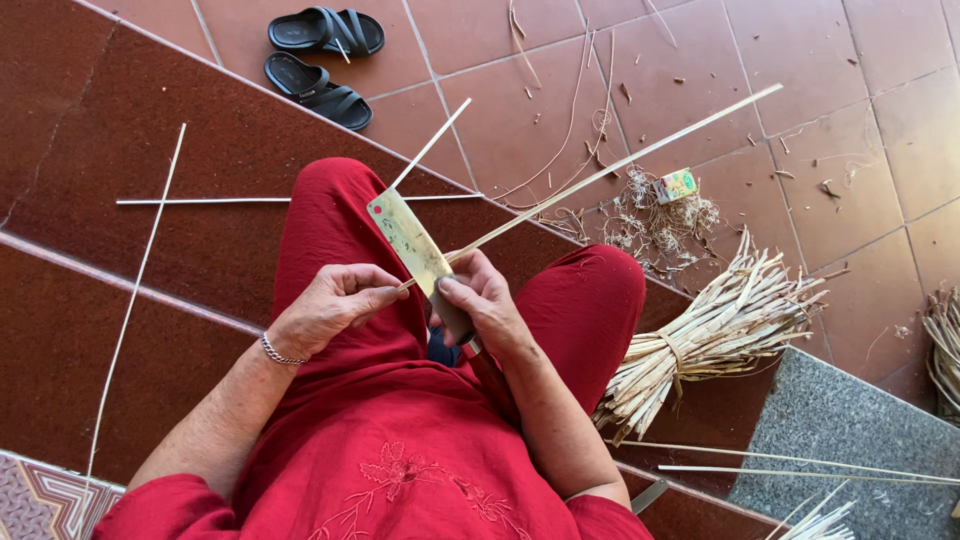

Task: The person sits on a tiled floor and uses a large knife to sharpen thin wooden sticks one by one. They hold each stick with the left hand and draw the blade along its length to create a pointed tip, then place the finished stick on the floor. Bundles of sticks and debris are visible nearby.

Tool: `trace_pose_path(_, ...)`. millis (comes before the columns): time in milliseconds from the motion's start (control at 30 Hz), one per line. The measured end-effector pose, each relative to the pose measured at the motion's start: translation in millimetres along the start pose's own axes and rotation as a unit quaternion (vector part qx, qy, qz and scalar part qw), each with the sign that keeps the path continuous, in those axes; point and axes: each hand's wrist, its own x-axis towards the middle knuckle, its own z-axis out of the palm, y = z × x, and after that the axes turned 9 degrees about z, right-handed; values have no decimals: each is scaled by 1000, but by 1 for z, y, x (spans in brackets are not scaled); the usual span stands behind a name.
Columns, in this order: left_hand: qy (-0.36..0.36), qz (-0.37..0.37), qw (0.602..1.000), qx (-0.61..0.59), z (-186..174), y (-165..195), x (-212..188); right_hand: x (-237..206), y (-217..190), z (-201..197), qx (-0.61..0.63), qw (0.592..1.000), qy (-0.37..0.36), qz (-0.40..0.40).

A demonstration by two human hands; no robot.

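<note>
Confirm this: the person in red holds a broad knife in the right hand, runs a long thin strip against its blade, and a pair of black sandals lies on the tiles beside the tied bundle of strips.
One detail is off. The head view shows the black sandals at the top left, far from the tied bundle, which lies at the person's right. The rest holds: the right hand holds the broad knife against the long thin strip.

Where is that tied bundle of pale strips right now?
The tied bundle of strips lies on the floor to the person's right, just beyond the right knee, below a small box amid loose shavings.

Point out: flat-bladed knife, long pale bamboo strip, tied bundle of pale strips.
flat-bladed knife (408, 238), head view, middle of blade
long pale bamboo strip (620, 165), head view, mid-length
tied bundle of pale strips (715, 335), head view, middle of bundle
</note>
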Motion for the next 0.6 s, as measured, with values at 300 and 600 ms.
trace_pose_path(300, -19, -15, 999, 34, -16, 22, -23, 3, -1, -8, 30, 999, 7, -40)
trace_pose_path(600, -16, -48, 998, 25, -37, 31, -50, 1, -7, -19, 60, 995, 31, -73)
